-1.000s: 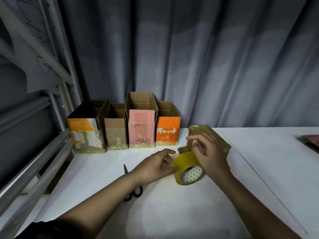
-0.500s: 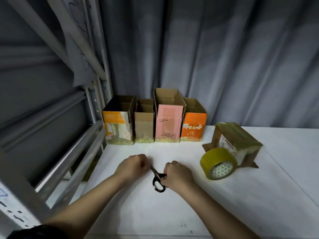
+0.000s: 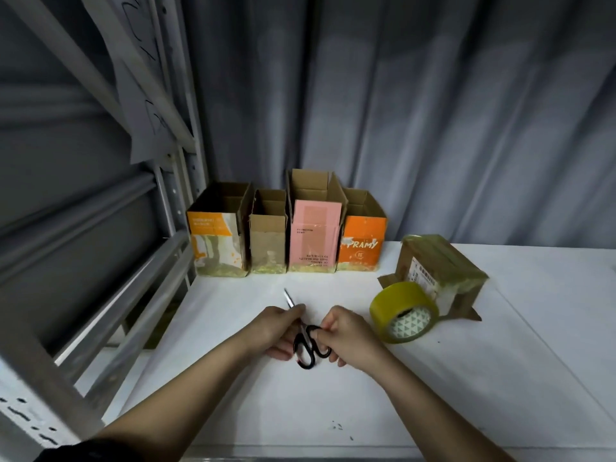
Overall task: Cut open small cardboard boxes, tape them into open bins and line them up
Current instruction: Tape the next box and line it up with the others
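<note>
Black-handled scissors (image 3: 308, 345) are held between both hands just above the white table (image 3: 500, 378). My left hand (image 3: 278, 330) grips the blades near the pivot, and the tip pokes out past its fingers. My right hand (image 3: 350, 338) pinches the handle loops. To the right stands a yellow tape roll (image 3: 401, 313), leaning against a taped brown cardboard box (image 3: 436, 271) that lies tilted. Several open bins stand in a row at the back: an orange-and-white one (image 3: 216, 243), a plain brown one (image 3: 268, 243), a pink one (image 3: 313, 238) and an orange one (image 3: 361, 243).
A grey metal shelving frame (image 3: 116, 295) runs along the table's left edge, with a paper sheet (image 3: 140, 95) hanging from it. A grey curtain (image 3: 400, 111) hangs behind the table.
Both hands left the tape roll and box, moved left to the scissors and picked them up. The scissors now point up and away, with the handles nearer me.
</note>
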